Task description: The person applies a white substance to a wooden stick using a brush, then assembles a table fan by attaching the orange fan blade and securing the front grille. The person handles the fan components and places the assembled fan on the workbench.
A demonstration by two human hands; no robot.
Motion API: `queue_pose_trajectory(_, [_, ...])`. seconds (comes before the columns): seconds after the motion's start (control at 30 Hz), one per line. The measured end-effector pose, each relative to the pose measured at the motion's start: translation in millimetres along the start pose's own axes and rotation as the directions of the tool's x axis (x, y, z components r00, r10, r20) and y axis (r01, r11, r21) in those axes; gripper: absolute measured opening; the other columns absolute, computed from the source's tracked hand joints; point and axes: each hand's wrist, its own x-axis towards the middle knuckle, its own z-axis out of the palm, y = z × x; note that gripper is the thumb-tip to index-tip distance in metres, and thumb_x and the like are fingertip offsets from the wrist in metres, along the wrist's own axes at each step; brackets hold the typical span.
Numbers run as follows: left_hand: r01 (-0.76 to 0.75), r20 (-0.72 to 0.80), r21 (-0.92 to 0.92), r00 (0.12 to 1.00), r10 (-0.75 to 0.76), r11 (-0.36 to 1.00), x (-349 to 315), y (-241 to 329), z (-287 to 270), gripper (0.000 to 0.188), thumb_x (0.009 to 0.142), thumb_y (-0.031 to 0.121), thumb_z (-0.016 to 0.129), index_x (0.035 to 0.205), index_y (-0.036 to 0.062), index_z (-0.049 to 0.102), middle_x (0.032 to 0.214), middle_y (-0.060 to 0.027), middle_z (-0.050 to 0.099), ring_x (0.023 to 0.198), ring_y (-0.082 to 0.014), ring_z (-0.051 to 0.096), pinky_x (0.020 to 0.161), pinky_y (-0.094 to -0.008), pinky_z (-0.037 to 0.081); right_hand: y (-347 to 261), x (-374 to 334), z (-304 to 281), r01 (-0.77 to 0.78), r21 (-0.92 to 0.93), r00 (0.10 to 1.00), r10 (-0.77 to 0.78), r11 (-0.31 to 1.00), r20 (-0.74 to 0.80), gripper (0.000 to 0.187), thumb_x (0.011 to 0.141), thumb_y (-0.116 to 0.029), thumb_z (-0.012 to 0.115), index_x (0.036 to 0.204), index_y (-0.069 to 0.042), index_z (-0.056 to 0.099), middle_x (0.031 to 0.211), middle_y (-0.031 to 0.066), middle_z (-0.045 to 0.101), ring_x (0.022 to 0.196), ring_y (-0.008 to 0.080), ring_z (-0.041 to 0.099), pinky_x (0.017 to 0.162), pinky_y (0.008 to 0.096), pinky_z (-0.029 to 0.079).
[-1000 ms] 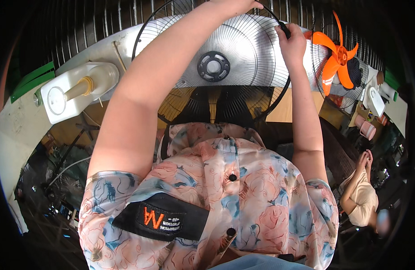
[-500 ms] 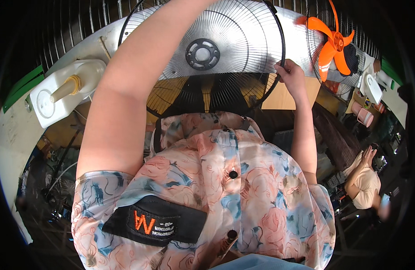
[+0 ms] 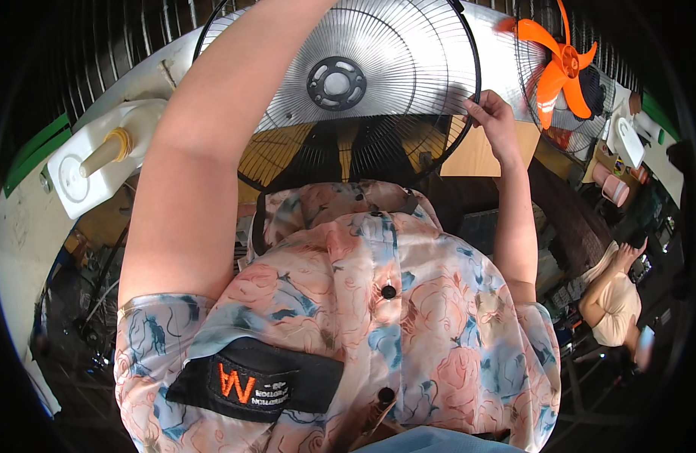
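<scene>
A round black wire fan grille (image 3: 393, 75) with a slotted ring at its centre stands in front of my chest. Its far part overlaps a shiny metal surface (image 3: 280, 113), and its near part reaches toward my shirt. My right hand (image 3: 494, 122) pinches the right side of the grille's rim between thumb and fingers. Across the grille's left side stretches my left arm (image 3: 220, 98), running past the top edge of the picture. The left hand itself is out of sight.
An orange fan blade (image 3: 567, 64) sits in another wire grille at the far right. On the left is a white plastic container (image 3: 95, 170) with a pale nozzle. Brown board (image 3: 484, 155) lies below my right hand. Another person (image 3: 616, 302) is at the right.
The grille appears slightly higher and further left in view, with my right hand still on its rim. The other person's hands have shifted a little.
</scene>
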Motion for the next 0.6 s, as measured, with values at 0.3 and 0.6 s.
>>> queue_pose_trajectory(0.3, [-0.005,-0.053,0.026,0.999,0.006,1.0,0.5,0.3,4.7,0.032,0.09,0.045,0.065,0.096,0.0162,0.076,0.087,-0.0104,0.074,0.089,-0.0307,0.071,0.079,-0.0451,0.054,-14.5,-14.1,27.9,0.115,-0.717,0.905,-0.37,0.687,-0.21,0.027,0.091,-0.021,0.072,0.084,0.0,0.056,0.073,0.0209,0.064,0.065,0.0416,0.061,0.063,0.0472,0.05])
queue_pose_trajectory(0.6, [0.103,0.069,-0.045,0.993,-0.099,0.994,3.5,-3.9,0.4,0.03,0.091,0.044,0.065,0.094,0.0152,0.074,0.084,-0.0109,0.073,0.086,-0.0321,0.071,0.075,-0.0452,0.054,-17.3,-17.6,41.7,-0.003,-0.633,0.923,-0.242,0.774,-0.299,0.025,0.094,-0.026,0.069,0.097,-0.001,0.064,0.075,0.0184,0.067,0.069,0.0342,0.067,0.064,0.0425,0.052])
